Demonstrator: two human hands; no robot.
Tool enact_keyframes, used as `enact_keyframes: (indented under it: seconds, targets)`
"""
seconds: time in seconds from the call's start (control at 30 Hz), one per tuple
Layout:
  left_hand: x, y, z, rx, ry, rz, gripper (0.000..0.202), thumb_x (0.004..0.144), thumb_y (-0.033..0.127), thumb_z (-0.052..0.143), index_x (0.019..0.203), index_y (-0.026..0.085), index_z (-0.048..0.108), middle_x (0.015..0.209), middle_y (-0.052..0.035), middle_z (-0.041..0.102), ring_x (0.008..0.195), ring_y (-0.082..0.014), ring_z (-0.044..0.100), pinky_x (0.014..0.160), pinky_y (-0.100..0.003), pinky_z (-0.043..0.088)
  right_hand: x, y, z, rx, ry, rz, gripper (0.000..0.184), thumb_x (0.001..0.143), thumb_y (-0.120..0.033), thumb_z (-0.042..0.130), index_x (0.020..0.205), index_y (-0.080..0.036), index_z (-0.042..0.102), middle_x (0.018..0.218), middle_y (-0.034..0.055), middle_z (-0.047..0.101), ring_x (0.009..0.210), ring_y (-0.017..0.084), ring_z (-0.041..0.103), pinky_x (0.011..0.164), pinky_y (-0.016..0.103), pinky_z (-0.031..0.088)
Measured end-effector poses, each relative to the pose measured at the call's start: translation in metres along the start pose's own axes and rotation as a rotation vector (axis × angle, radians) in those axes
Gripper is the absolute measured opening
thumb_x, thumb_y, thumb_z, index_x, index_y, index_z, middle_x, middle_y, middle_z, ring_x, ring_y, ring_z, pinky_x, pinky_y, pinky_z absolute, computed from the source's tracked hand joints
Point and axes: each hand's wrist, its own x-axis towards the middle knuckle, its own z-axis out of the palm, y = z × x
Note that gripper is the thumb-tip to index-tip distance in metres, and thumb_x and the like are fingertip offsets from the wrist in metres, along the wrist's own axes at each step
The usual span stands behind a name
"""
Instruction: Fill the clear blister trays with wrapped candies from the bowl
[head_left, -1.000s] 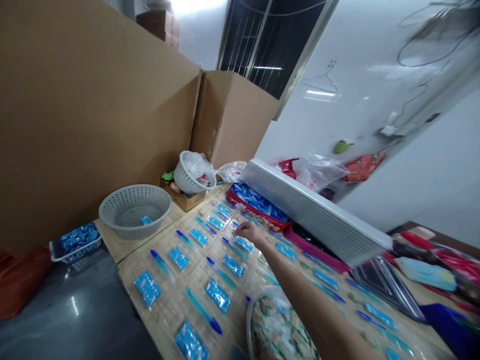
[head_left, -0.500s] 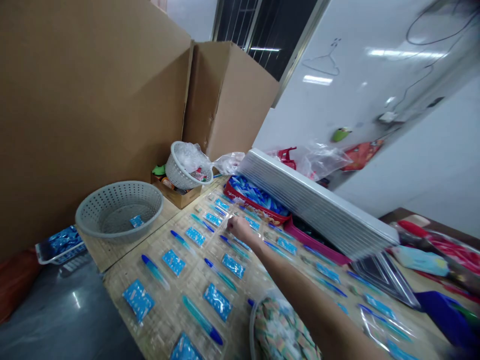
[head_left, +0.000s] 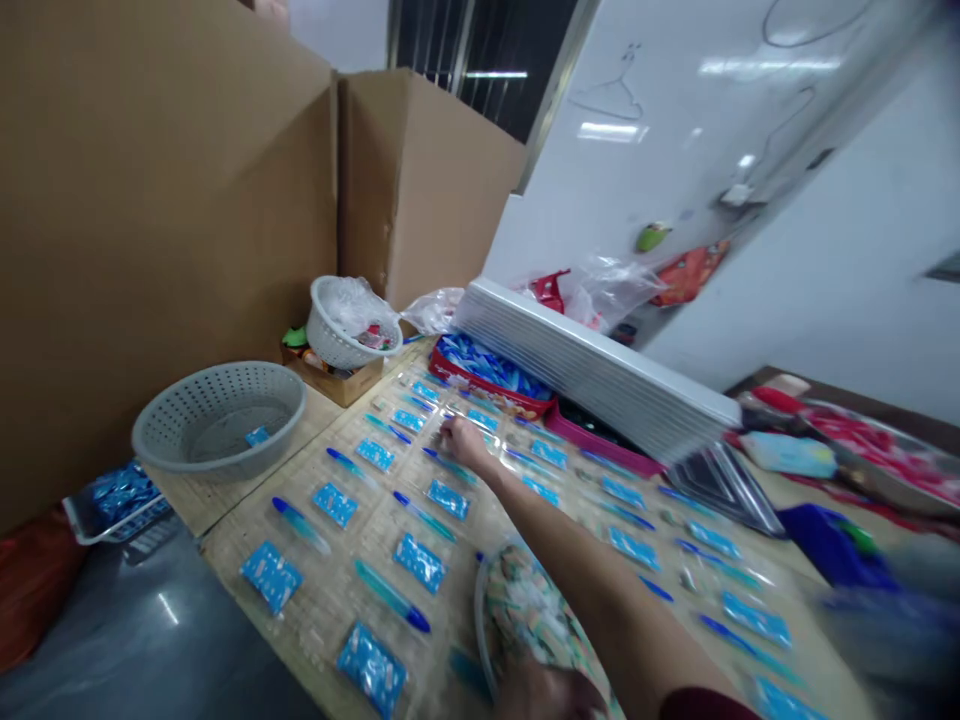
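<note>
My right hand reaches far across the table, its fingers drawn together in a pinch over a clear plastic tray near the back. Whatever is between its fingertips is too small to make out. At the bottom edge my left hand is at the bowl of small pale green and orange pieces; blur hides its fingers. Around both hands lie rows of clear trays, each with a blue-and-teal pen and a blue printed packet. Another blue packet lies near the front edge.
A grey perforated basin with one blue packet stands at the left. Behind are a small white basket, a red box of blue pens, a pink tray and a long white ribbed panel. Tall cardboard borders the left.
The view has shifted, and things on the table sit slightly further left. My left hand has come into sight at the bowl. My right hand stays over the back trays, fingers still together.
</note>
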Motion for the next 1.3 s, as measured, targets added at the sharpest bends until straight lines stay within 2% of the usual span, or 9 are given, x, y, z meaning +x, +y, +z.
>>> enact_keyframes:
  seconds: [0.07,0.13,0.3,0.43,0.57,0.77,1.0,1.1,1.3]
  targets:
    - [-0.002,0.005,0.003,0.020,0.064,-0.017,0.023,0.083,0.032,0.061,0.095,0.014,0.067,0.086,-0.0073,0.066,0.079,-0.0205,0.061,0.073,-0.033,0.049,-0.013,0.001,-0.014,0.054,0.026,0.004,0.022,0.079,-0.008,0.050,0.078,-0.013,0.071,0.083,0.0096,0.070,0.078,0.018,0.061,0.067,0.023,0.039]
    - [-0.004,0.010,0.003,0.007,0.243,0.016,0.023,0.085,0.033,0.056,0.088,0.014,0.068,0.081,-0.0066,0.066,0.078,-0.0201,0.060,0.073,-0.031,0.047,-0.034,0.009,-0.032,0.110,0.058,0.010,0.022,0.083,-0.012,0.049,0.087,-0.014,0.071,0.089,0.0072,0.070,0.080,0.017,0.060,0.069,0.022,0.040]
    - [-0.001,0.015,-0.013,-0.270,0.519,0.021,0.042,0.085,0.054,0.049,0.085,0.015,0.064,0.086,-0.0078,0.066,0.075,-0.0196,0.062,0.066,-0.028,0.050,-0.133,0.046,-0.077,0.207,0.062,0.012,0.020,0.083,-0.020,0.051,0.083,-0.013,0.070,0.073,0.0021,0.067,0.064,0.013,0.056,0.059,0.020,0.040]
    - [0.005,0.014,-0.021,-0.314,0.589,0.073,0.042,0.081,0.054,0.055,0.085,0.014,0.064,0.088,-0.0083,0.066,0.075,-0.0197,0.063,0.065,-0.028,0.052,-0.217,0.075,-0.091,0.169,-0.025,0.021,0.016,0.074,-0.013,0.056,0.082,-0.014,0.070,0.072,0.0030,0.066,0.065,0.014,0.057,0.061,0.023,0.040]
    - [0.012,0.014,-0.015,-0.234,0.597,0.110,0.038,0.083,0.050,0.052,0.087,0.014,0.065,0.087,-0.0081,0.066,0.080,-0.0206,0.064,0.070,-0.029,0.052,-0.262,0.083,-0.086,0.066,-0.133,0.002,0.023,0.070,-0.011,0.059,0.090,-0.016,0.069,0.091,0.0071,0.067,0.080,0.018,0.060,0.070,0.025,0.041]
    - [0.028,0.009,-0.013,0.350,0.461,0.070,0.017,0.078,0.018,0.054,0.088,0.014,0.067,0.086,-0.0070,0.069,0.083,-0.0199,0.064,0.076,-0.029,0.050,-0.278,0.076,-0.071,-0.102,-0.137,-0.097,0.030,0.067,-0.012,0.060,0.097,-0.014,0.064,0.103,0.0116,0.061,0.097,0.024,0.055,0.079,0.029,0.040]
    - [0.044,0.012,-0.021,1.128,0.076,0.116,0.035,0.070,0.000,0.049,0.096,0.017,0.068,0.102,-0.0093,0.067,0.103,-0.0237,0.059,0.093,-0.035,0.044,-0.280,0.074,-0.067,-0.097,-0.081,-0.106,0.022,0.076,-0.009,0.050,0.090,-0.017,0.065,0.091,0.0070,0.061,0.087,0.019,0.055,0.075,0.027,0.037]
    - [0.047,0.015,-0.017,1.286,-0.042,0.133,0.035,0.069,-0.002,0.045,0.090,0.015,0.067,0.107,-0.0129,0.061,0.102,-0.0258,0.058,0.088,-0.036,0.045,-0.280,0.072,-0.070,-0.090,-0.084,-0.098,0.022,0.078,-0.009,0.050,0.091,-0.017,0.066,0.089,0.0075,0.061,0.084,0.019,0.055,0.072,0.027,0.037]
    - [0.048,0.015,-0.020,1.261,-0.027,0.119,0.028,0.068,-0.001,0.047,0.085,0.016,0.061,0.101,-0.0113,0.060,0.100,-0.0247,0.056,0.085,-0.033,0.044,-0.288,0.063,-0.072,0.087,-0.062,-0.133,0.024,0.072,-0.010,0.058,0.093,-0.017,0.067,0.092,0.0063,0.063,0.087,0.019,0.056,0.075,0.026,0.038]
